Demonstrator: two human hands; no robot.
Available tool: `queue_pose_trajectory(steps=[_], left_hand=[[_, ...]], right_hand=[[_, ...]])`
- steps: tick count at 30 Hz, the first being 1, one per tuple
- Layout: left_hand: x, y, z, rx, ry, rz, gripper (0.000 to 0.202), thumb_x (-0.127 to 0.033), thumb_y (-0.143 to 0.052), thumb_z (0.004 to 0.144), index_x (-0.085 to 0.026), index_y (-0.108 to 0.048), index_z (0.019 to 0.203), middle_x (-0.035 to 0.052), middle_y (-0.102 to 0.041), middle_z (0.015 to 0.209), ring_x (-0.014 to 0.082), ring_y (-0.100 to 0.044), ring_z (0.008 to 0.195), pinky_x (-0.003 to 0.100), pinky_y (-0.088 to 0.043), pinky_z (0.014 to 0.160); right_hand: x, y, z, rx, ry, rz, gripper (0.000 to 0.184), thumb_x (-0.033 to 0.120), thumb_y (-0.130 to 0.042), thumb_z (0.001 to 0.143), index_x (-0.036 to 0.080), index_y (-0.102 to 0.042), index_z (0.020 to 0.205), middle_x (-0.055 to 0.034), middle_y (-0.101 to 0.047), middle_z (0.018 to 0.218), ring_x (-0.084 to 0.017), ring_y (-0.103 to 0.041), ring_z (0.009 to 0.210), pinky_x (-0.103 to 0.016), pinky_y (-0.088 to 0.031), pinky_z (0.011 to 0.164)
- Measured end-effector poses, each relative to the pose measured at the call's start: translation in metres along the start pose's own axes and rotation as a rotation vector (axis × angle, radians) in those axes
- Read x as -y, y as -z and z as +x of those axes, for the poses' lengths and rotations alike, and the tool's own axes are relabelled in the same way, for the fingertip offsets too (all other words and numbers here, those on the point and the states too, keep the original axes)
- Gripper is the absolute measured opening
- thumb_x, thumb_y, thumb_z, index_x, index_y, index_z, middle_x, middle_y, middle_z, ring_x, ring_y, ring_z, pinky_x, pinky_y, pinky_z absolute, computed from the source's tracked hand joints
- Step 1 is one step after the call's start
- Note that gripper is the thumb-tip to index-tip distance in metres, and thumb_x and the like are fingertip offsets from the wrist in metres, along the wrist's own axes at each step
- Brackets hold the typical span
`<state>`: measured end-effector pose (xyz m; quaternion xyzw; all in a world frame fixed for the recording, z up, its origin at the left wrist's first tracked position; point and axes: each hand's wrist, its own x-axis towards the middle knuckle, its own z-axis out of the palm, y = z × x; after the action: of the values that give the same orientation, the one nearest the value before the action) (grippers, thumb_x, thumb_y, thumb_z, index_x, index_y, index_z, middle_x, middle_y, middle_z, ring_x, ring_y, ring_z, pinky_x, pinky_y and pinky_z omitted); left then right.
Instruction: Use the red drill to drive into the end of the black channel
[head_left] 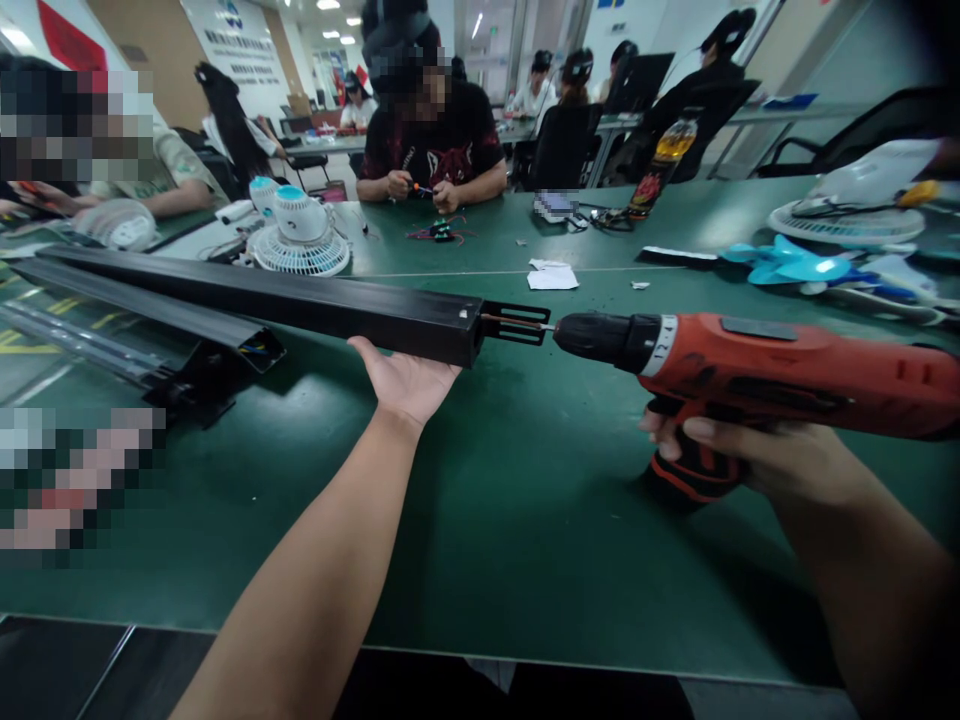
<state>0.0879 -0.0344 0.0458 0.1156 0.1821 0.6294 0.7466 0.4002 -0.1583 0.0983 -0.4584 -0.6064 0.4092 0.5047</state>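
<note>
My left hand (pixel 405 380) holds up a long black metal bar (pixel 300 300) from below, near its right end; the fingers are hidden behind the bar. A slotted black bracket (pixel 517 324) sticks out of that end. My right hand (pixel 742 455) is closed round the grip of a red and black cordless drill (pixel 750 370), held level. The drill's bit touches the bracket at the bar's end.
A green table (pixel 525 500) spreads below. A second black bar (pixel 150 320) and a metal rail lie at left. White and teal fans (pixel 300 235), blue fan blades (pixel 802 265), paper scraps (pixel 551 277) and a bottle (pixel 660 165) lie farther back. A person in black sits opposite.
</note>
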Motion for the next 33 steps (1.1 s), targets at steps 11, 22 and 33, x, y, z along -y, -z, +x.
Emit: queue_pose_trajectory(steps=[11, 22, 33], left_hand=[[-0.001, 0.001, 0.0, 0.027, -0.005, -0.004, 0.126, -0.11, -0.01, 0.111, -0.024, -0.057, 0.192, 0.0249, -0.066, 0.192, 0.0495, -0.066, 0.178, 0.06, -0.069, 0.129], [0.0, 0.005, 0.002, 0.048, 0.0, 0.006, 0.127, -0.112, -0.015, 0.109, -0.026, -0.06, 0.19, 0.0245, -0.074, 0.183, 0.0506, -0.066, 0.177, 0.063, -0.068, 0.129], [-0.002, 0.004, 0.001, 0.042, 0.003, 0.015, 0.123, -0.109, -0.013, 0.111, -0.027, -0.061, 0.189, 0.025, -0.072, 0.186, 0.0503, -0.059, 0.183, 0.066, -0.065, 0.132]], right_hand=[[0.003, -0.014, -0.003, 0.024, -0.117, 0.202, 0.025, 0.025, -0.057, 0.074, 0.016, -0.075, 0.088, -0.012, -0.073, 0.07, -0.017, -0.054, 0.038, -0.03, -0.043, 0.029], [0.003, -0.015, -0.006, 0.014, -0.118, 0.205, 0.028, 0.03, -0.065, 0.072, 0.016, -0.074, 0.094, -0.0066, -0.068, 0.053, -0.019, -0.056, 0.039, -0.032, -0.046, 0.034], [0.005, -0.01, -0.007, 0.013, 0.009, -0.076, 0.027, 0.032, -0.067, 0.072, 0.019, -0.074, 0.094, -0.004, -0.065, 0.05, -0.021, -0.059, 0.042, -0.032, -0.048, 0.035]])
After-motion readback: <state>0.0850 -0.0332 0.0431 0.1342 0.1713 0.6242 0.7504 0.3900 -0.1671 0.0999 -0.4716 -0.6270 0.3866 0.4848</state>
